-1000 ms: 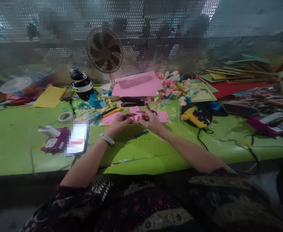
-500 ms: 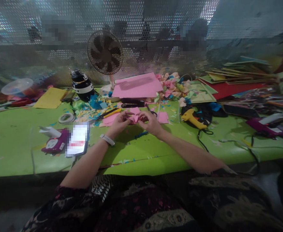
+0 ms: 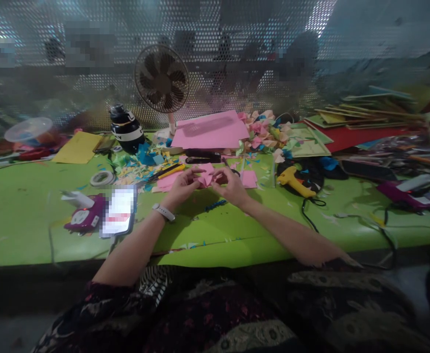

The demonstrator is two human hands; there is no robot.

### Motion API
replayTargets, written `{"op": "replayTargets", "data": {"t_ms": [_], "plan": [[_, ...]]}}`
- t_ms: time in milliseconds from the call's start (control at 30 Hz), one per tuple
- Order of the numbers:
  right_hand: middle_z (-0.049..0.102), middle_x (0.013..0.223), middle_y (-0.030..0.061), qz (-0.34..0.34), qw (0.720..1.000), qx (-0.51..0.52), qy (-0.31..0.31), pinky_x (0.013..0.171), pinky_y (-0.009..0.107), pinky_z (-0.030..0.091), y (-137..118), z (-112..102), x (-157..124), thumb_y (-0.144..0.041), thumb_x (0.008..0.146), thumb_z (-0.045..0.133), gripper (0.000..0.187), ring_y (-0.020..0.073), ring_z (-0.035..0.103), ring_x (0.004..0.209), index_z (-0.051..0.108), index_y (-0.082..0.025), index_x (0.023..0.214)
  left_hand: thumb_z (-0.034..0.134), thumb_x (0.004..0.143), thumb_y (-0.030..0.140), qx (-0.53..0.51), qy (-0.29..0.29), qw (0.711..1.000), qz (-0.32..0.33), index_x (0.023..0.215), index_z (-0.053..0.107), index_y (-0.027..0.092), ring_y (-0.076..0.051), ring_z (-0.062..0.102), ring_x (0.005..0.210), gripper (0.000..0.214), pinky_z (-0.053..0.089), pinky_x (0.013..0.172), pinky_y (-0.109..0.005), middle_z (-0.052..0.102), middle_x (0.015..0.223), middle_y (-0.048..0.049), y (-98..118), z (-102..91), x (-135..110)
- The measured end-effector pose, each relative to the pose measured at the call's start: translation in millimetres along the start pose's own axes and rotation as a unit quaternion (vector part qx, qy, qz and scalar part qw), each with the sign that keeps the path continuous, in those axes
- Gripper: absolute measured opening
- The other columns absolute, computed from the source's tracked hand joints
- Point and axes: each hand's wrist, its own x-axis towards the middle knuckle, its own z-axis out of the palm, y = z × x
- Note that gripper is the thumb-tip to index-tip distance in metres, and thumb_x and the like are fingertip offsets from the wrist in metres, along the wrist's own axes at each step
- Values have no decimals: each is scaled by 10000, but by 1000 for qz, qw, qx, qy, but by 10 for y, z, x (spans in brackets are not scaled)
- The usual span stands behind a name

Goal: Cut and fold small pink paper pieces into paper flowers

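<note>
Between my two hands is a folded pink paper piece, pointed like petals. My left hand pinches its left side with closed fingers. My right hand pinches the right side, fingertips bent in. Pink paper sheets lie flat on the table around and behind the hands. A yellow-handled cutter rests just beyond my left hand. Scissors handles show partly behind my right hand. A dark blue twisted strip lies on the green table below the hands.
Behind stand a fan, a black bottle and a pile of paper flowers. A lit phone and a tape roll lie left. At right are a yellow glue gun and its cord.
The view has shifted slightly. Both hands stay at the pink paper piece, and its folds look a little more spread between the fingertips.
</note>
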Motion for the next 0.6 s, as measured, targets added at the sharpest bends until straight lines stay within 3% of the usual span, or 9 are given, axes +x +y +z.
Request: {"op": "replayTargets", "data": {"t_ms": [333,600], "plan": [[694,988,55,-50,998,-46,-6,761,358,583,62,7,-7,-190,859,603,115,180,663,826,615,-213,971,720,786,235,23,7,999,37,1044,634,167,-119,670,711,281,564,682,-249,710,825,-21,-42,-6,12],[709,982,72,-150,976,-156,28,860,420,568,113,15,-9,-195,919,563,117,234,670,956,665,-224,968,747,798,304,30,8,997,72,982,683,156,-144,701,751,244,575,718,-268,734,847,-56,-53,-11,17]]}}
